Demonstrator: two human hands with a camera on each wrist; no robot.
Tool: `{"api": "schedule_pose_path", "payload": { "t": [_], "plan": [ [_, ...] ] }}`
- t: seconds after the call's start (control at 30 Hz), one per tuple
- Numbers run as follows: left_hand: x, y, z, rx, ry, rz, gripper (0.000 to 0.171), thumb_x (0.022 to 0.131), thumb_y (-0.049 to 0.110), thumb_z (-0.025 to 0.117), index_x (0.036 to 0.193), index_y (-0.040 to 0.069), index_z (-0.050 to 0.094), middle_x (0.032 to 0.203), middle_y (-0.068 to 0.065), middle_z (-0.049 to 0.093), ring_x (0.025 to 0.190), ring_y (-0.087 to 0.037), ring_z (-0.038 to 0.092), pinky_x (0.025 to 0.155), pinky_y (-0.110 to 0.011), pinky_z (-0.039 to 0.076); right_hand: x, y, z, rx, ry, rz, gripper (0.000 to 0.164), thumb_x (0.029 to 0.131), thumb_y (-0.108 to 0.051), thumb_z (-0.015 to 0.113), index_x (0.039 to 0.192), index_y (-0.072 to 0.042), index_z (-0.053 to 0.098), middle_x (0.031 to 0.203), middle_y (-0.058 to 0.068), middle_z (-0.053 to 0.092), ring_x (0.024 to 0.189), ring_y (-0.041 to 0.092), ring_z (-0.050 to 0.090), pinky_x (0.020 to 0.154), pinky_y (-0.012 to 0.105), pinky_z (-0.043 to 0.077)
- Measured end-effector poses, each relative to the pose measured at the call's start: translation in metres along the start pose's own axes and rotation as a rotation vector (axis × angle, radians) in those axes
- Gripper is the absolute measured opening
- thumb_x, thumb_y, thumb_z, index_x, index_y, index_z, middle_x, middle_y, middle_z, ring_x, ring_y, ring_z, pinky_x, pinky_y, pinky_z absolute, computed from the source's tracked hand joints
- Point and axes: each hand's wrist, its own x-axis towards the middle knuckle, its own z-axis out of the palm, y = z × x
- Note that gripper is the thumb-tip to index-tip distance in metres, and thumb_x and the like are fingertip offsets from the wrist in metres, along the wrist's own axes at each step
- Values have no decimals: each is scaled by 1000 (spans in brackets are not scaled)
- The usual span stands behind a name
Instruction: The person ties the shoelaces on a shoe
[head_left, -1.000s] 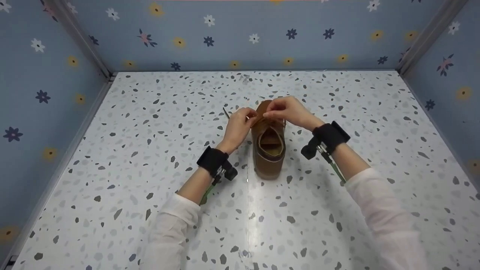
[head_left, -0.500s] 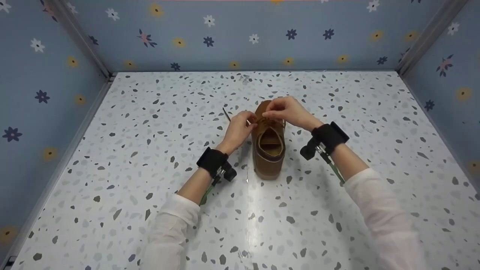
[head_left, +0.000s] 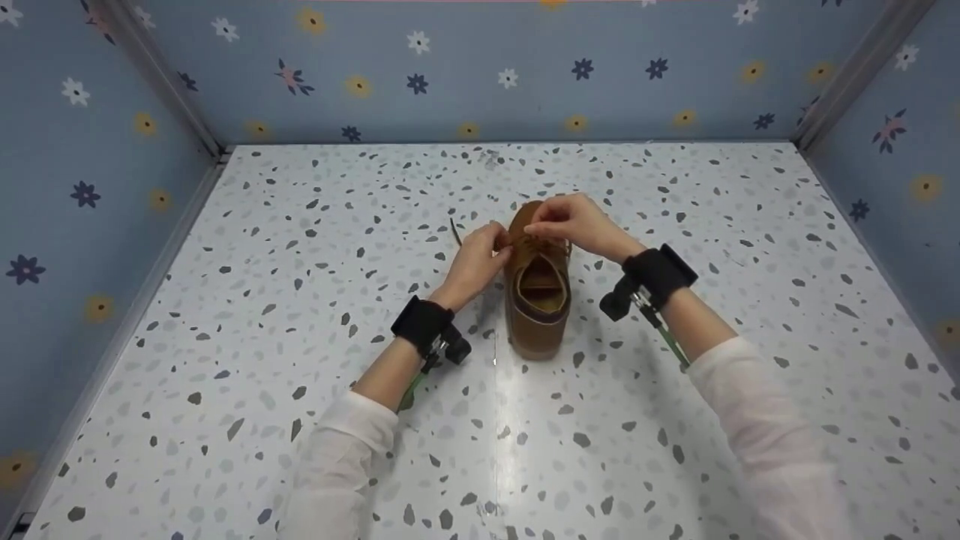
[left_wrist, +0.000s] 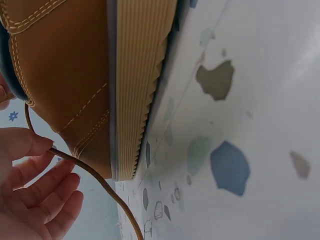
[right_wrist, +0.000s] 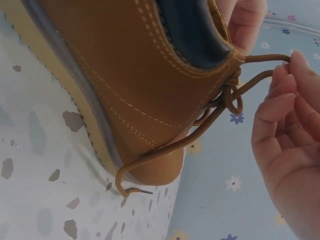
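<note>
A brown leather lace-up shoe stands upright on its sole, toe pointing away from me. Over its left side, my left hand pinches a brown shoelace between thumb and index finger, and the lace's free end trails past the hand. Above the lacing, my right hand pinches a bend of lace between thumb and fingertips, drawn up from the shoe. Small loops of lace sit at the eyelets in the right wrist view. Another lace end hangs along the shoe's right side, its tip near the tabletop.
The speckled white tabletop spreads around the shoe. Blue flowered panels stand at the back and on both sides. Black straps carrying small cameras circle both wrists.
My left hand has shifted very slightly, and the lace end beyond it has swung a little to the right. My right hand and the shoe hold almost the same place.
</note>
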Motion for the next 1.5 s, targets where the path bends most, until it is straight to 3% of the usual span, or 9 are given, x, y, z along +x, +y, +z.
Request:
{"api": "schedule_pose_path", "payload": {
  "t": [0.3, 0.57, 0.97, 1.27, 1.37, 1.5],
  "plan": [
    [-7, 11, -11, 3, 12, -38, 6, 72, 18, 44, 77, 15, 42, 53, 6, 43, 42, -5, 38, 37, -18, 29, 4, 15, -2, 0, -15, 6, 19, 66, -23, 52, 71, -5, 54, 61, 13, 47, 51, 26, 41, 43, 26, 32],
    [-13, 19, -18, 45, 32, -21, 5, 71, 20, 46, 73, 15, 48, 48, 5, 41, 39, -6, 36, 34, -19, 28, 8, 27, -3, 2, -8, 20, 20, 65, -26, 52, 72, -7, 54, 60, 12, 47, 51, 26, 40, 42, 27, 33],
    [-27, 35, -29, 75, 44, -11, 10, 70, 25, 47, 72, 16, 51, 47, 7, 41, 36, -5, 35, 32, -19, 27, -3, 3, -3, 26, 6, 28, 19, 68, -18, 51, 74, 0, 53, 63, 20, 46, 54, 31, 39, 43, 26, 32],
    [-47, 47, -50, 181, -49, -114, 15, 70, 29, 46, 70, 14, 48, 50, 7, 44, 38, -7, 38, 32, -21, 28, -3, 3, -4, 44, -19, -3, 20, 69, -19, 49, 75, 0, 52, 63, 20, 45, 53, 30, 38, 44, 26, 31],
    [-53, 54, -58, 189, -39, -106, 13, 71, 27, 46, 69, 15, 48, 52, 8, 44, 39, -6, 38, 33, -20, 29, 1, 12, -5, 41, -22, 10, 21, 68, -22, 49, 74, -2, 53, 63, 17, 46, 53, 28, 39, 44, 26, 32],
    [-58, 67, -62, 155, -12, -39, 12, 72, 25, 45, 70, 15, 50, 53, 8, 45, 41, -3, 39, 35, -18, 30, 5, 23, -5, 28, -17, 28, 22, 67, -25, 50, 75, -5, 53, 63, 14, 47, 53, 27, 40, 43, 26, 32]
  ]
}}
